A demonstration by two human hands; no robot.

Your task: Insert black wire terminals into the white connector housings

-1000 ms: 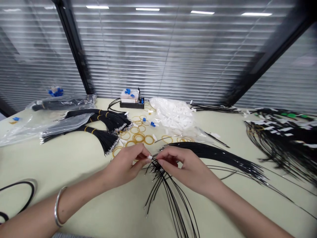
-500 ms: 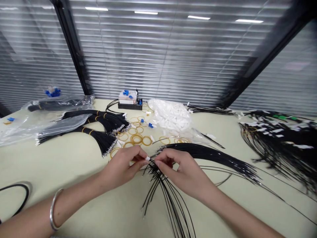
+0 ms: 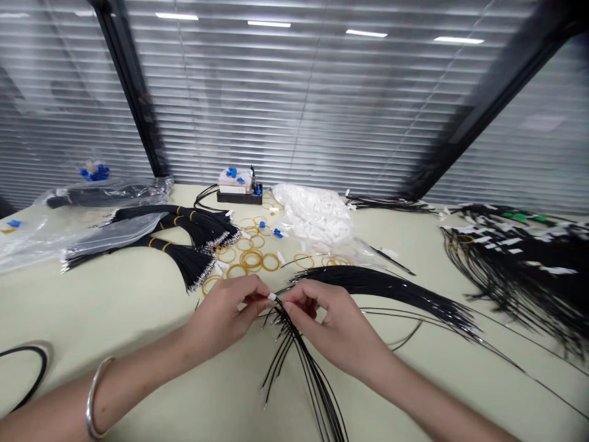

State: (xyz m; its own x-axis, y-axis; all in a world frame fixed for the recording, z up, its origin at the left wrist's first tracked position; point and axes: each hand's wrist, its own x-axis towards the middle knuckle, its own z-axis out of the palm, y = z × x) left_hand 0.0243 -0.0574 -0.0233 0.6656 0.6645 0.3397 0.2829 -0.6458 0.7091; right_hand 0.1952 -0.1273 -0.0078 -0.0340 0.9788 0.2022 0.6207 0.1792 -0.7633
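A small white connector housing [image 3: 272,297] is pinched between the thumb and index finger of my left hand [image 3: 230,310]. Close against it, my right hand [image 3: 334,322] pinches a thin black wire [image 3: 279,301] whose end meets the housing; how deep it sits I cannot tell. Below the fingers, several loose black wires [image 3: 317,387] with metal tips fan down over the table. A thick bundle of black wires [image 3: 386,285] lies behind my right hand, spreading to the right.
Yellow rubber bands [image 3: 252,259] are scattered beyond my left hand. A plastic bag of white housings [image 3: 310,215] lies behind them. Banded wire bundles [image 3: 181,258] rest at the left, and wires with white ends [image 3: 515,258] are piled at the right. A black tray [image 3: 239,197] stands near the blinds.
Both hands stay close together with the housing and wire between them. The loose wires hanging below have drawn closer together and swung slightly left. The whole view has shifted a little.
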